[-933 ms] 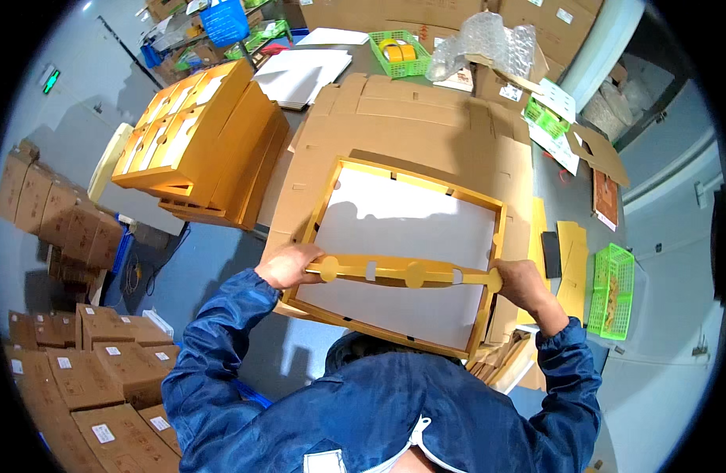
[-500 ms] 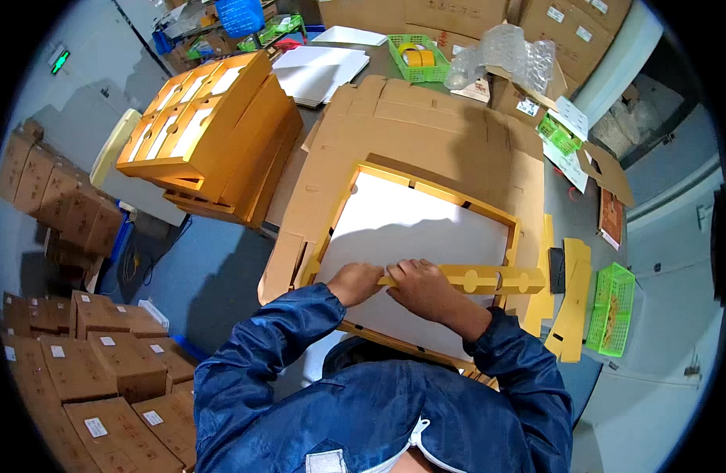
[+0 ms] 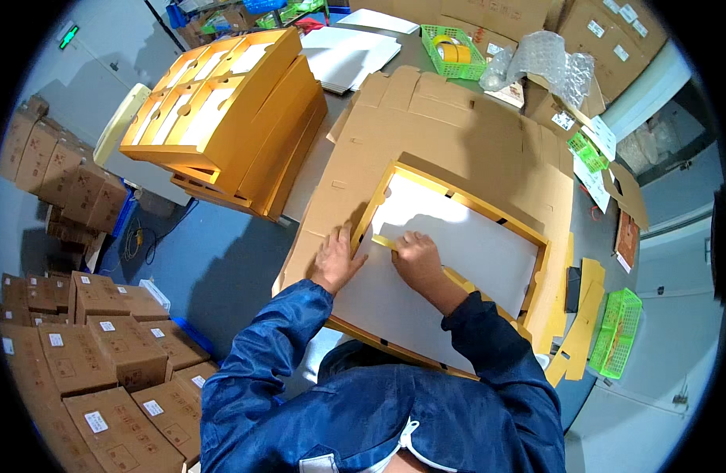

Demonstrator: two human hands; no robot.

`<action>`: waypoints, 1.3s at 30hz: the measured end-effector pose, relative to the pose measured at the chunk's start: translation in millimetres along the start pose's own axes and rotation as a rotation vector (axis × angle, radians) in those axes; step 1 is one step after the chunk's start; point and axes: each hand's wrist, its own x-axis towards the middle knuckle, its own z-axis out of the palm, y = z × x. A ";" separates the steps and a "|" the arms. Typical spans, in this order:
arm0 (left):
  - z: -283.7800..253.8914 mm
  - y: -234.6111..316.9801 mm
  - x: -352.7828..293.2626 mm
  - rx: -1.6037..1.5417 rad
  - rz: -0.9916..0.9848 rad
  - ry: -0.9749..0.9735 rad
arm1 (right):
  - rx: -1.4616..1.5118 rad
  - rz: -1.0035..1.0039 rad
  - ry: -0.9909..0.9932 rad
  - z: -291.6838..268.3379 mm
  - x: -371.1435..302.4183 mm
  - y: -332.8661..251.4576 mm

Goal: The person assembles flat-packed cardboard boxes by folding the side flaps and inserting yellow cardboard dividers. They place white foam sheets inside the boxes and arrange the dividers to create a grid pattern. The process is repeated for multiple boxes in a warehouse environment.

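Looking down at the work, we see a shallow yellow tray [image 3: 475, 206] with a white bottom [image 3: 489, 252], which lies a little slanted on flattened brown cardboard [image 3: 434, 118]. The cardboard is spread over a grey table [image 3: 410, 58].

The left hand [image 3: 337, 262] is opened, with its fingers apart, and it lies at the left wall of the tray; its thumb reaches over this wall. We cannot tell whether it presses there, but we see nothing enclosed in it. The right hand [image 3: 418, 260] is closed in a fist around a narrow yellow strip [image 3: 384, 241], above the white bottom. One end of the strip comes out toward the left hand. We see also a yellow length beyond the fist, partly hidden under the right forearm, and we cannot tell for sure if it is the same piece.

To the right of the tray we find flat yellow pieces [image 3: 579, 331] and a small black piece [image 3: 573, 290], and just beside them a green basket [image 3: 631, 303]. On the far side we notice white boards [image 3: 349, 59] and yellow tape rolls [image 3: 455, 54]. At left stands a yellow drawer unit [image 3: 260, 114], and below it, nearer to us, are closed cartons [image 3: 130, 355].
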 end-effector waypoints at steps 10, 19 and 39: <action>39.7 -28.6 -2.1 -0.169 -0.123 -0.203 | 0.022 -0.140 -0.273 26.7 17.9 -0.2; 21.9 -9.9 9.7 -0.086 -0.261 -0.344 | 0.095 0.002 -0.404 39.3 26.3 6.1; 138.5 259.8 -24.6 -0.038 1.015 -0.434 | 0.376 1.175 0.025 -161.2 -267.4 52.4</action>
